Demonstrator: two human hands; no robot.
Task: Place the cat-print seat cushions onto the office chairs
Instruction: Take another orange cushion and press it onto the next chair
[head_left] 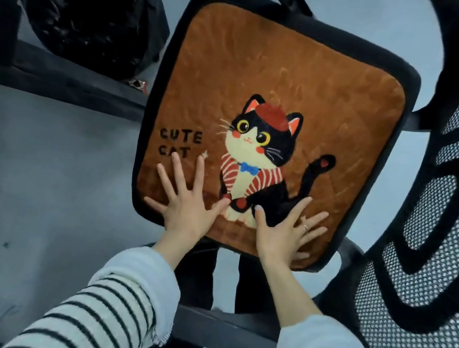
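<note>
Head view: "CUTE CAT" cushion (281, 91)

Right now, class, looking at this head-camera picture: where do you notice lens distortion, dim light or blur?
Head view: wide-angle bending curves the mesh chair back and shelf edges; lighting is flat and bluish; the cushion and both hands are fairly sharp, the black bag loses detail in darkness.

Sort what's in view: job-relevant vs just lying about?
In the job:
cat-print cushion, lying on the chair seat
office chair, mesh back at right
left hand and right hand, both flat on the cushion

Lying about:
black bag, bulky, on the dark shelf at upper left
</note>
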